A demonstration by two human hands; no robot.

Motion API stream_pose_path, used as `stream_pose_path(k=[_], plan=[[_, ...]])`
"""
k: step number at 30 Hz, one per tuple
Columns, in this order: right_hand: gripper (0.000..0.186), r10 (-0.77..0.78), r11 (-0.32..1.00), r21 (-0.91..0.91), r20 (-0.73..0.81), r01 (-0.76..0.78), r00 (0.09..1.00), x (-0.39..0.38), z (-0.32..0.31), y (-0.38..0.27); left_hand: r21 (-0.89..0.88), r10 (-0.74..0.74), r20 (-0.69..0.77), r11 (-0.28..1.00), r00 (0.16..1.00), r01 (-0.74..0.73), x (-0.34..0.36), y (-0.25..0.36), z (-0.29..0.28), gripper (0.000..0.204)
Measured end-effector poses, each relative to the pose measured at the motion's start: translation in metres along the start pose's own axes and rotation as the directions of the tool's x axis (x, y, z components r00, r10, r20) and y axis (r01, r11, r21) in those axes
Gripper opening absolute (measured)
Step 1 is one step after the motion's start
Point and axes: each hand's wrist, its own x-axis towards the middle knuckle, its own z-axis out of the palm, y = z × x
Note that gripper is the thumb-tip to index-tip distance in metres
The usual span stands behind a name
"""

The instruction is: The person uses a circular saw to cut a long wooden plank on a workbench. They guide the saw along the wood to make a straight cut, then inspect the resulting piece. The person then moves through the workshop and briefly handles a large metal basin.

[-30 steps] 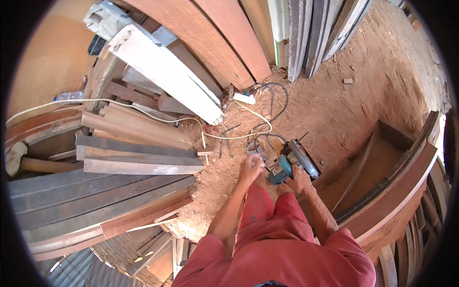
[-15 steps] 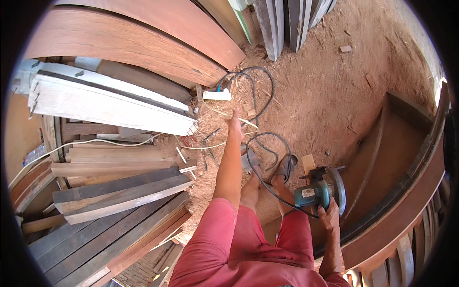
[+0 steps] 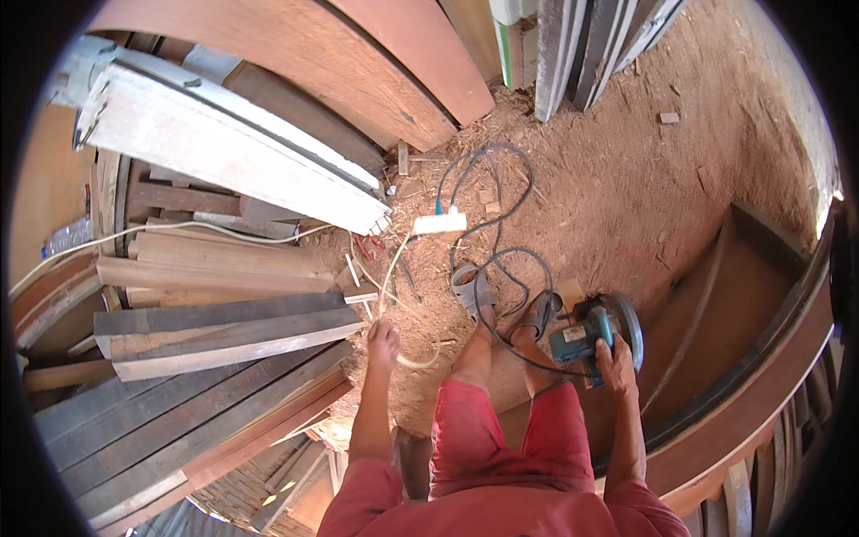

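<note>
My left hand is closed around a cream cable beside the ends of the stacked timber. The cable runs up to a white power strip lying on the sawdust floor, and a loop of it hangs below my hand. My right hand grips a teal circular saw with a grey round guard, held at my right side. From the saw a black cord loops across the floor past my feet toward the strip, where a blue plug sits.
White-painted beams and dark and pale timber are stacked at the left. Wide reddish planks lean at the far left, grey boards at the back. A large curved wooden piece lies at the right. Sandals are on my feet.
My left hand has come back toward me and down to the left with the cable. The power strip has shifted nearer my feet. My right hand still holds the saw.
</note>
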Motion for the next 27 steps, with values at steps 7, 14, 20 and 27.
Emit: stream_pose_path(k=[7, 14, 20, 27], plan=[[0.045, -0.342, 0.890, -0.304, 0.046, 0.340, 0.938, 0.062, 0.007, -0.123, 0.024, 0.006, -0.475, 1.000, 0.880, 0.006, -0.108, -0.025, -0.187, 0.016], [0.041, -0.331, 0.606, -0.691, 0.231, 0.394, 0.915, 0.147, 0.078, -0.249, 0.326, 0.200, -0.508, 0.945, 0.838, -0.028, -0.082, -0.086, -0.219, 0.007], [0.028, -0.348, 0.297, -0.844, 0.341, 0.448, 0.873, 0.200, 0.165, -0.319, 0.987, 0.641, 0.121, -0.159, 0.758, -0.023, -0.131, -0.146, -0.128, 0.044], [0.021, -0.349, 0.100, -0.846, 0.463, 0.523, 0.815, 0.215, 0.274, -0.314, 0.953, 0.364, 0.061, 0.254, 0.929, -0.162, -0.221, -0.127, 0.037, 0.084]])
